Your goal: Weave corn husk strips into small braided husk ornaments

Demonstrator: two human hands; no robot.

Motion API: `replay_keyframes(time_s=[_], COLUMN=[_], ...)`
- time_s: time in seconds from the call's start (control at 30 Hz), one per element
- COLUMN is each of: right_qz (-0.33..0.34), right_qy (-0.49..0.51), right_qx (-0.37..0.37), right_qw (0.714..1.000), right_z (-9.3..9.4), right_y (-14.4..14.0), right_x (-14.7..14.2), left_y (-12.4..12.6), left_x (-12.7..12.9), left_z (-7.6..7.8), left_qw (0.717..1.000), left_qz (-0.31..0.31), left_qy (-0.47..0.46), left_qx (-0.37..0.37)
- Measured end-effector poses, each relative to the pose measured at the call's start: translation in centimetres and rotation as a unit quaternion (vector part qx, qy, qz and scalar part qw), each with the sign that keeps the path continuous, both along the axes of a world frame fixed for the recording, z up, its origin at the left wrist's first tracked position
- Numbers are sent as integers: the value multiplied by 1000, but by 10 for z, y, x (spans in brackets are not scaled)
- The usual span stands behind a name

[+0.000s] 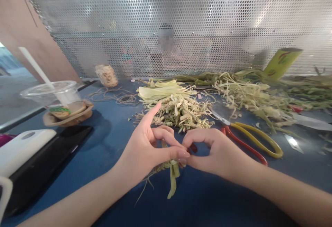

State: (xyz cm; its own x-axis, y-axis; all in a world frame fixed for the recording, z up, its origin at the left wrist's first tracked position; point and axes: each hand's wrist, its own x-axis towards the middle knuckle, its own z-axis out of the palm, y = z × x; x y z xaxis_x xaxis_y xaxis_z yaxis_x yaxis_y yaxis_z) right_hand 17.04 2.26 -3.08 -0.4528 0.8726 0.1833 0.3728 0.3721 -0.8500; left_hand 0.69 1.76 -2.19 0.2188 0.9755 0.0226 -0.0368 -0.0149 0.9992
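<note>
1. A white slab (22,149) lies on a black phone (44,166) at the left edge; both are cut off by the frame.
2. A clear cup (52,94) with a straw (38,69) stands on a brown holder (70,114); its contents are hard to make out.
3. The left hand (145,147) pinches a leaf strip (172,177) between thumb and curled fingers, forefinger pointing up; the strip's upper part is hidden in the grip, and its end hangs toward the blue counter (109,133).
4. The right hand (215,151) meets it, fingers curled tight on the same strip; the contact is hidden.
5. Behind the hands lies a pile of cuttings (181,111).
6. Scissors (249,140) lie just right of the hands, blades partly under the leaves (249,94).
7. A perforated screen (181,23) blurs a person behind it.
</note>
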Motion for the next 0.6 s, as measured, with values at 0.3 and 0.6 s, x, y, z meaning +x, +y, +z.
replay_keyframes(time_s=[0.3, 0.6], right_qz=[-80, -91], right_qy=[58, 94], right_qx=[0, 8], right_qw=[995, 991], right_z=[2, 2], right_y=[4, 4], right_x=[3, 5], left_y=[8, 1], left_x=[-6, -5], left_z=[-12, -22], left_qw=[969, 882], left_qz=[95, 38], left_qy=[72, 195], left_qx=[218, 427])
